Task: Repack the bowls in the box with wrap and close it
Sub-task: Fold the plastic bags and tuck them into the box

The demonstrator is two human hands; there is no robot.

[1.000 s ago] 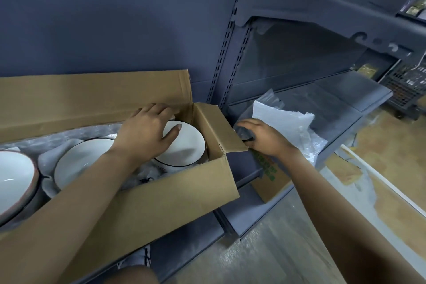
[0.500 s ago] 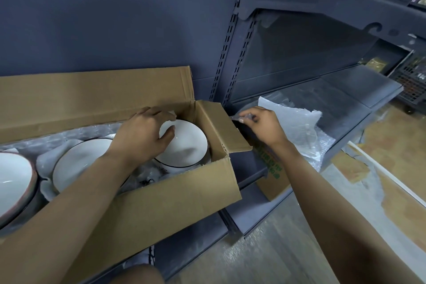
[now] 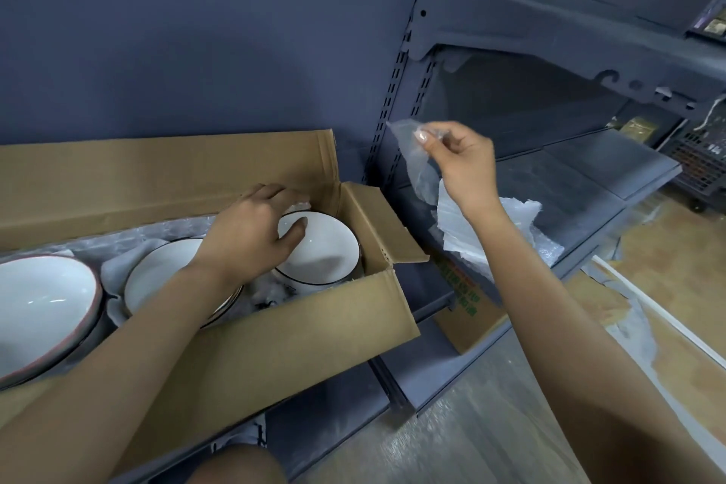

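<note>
An open cardboard box (image 3: 275, 342) lies on a low grey shelf, lined with bubble wrap. Three white bowls sit inside: a black-rimmed bowl (image 3: 326, 251) at the right end, a second black-rimmed bowl (image 3: 161, 279) in the middle, and a pink-rimmed bowl (image 3: 39, 306) at the left. My left hand (image 3: 251, 232) rests on the far rim of the right bowl, thumb inside it and fingers over the wrap behind. My right hand (image 3: 459, 157) is raised to the right of the box and pinches a corner of a clear wrap sheet (image 3: 420, 169), which hangs down to the shelf.
More crumpled wrap (image 3: 510, 224) lies on the grey shelf (image 3: 589, 185) to the right of the box. A smaller cardboard box with green print (image 3: 467, 310) stands under that shelf. An upper shelf bracket (image 3: 550, 55) overhangs the right hand. Torn paper lies on the floor (image 3: 648, 306).
My right hand has lifted up from the shelf, pulling the wrap sheet up with it. The left hand has stayed on the right bowl.
</note>
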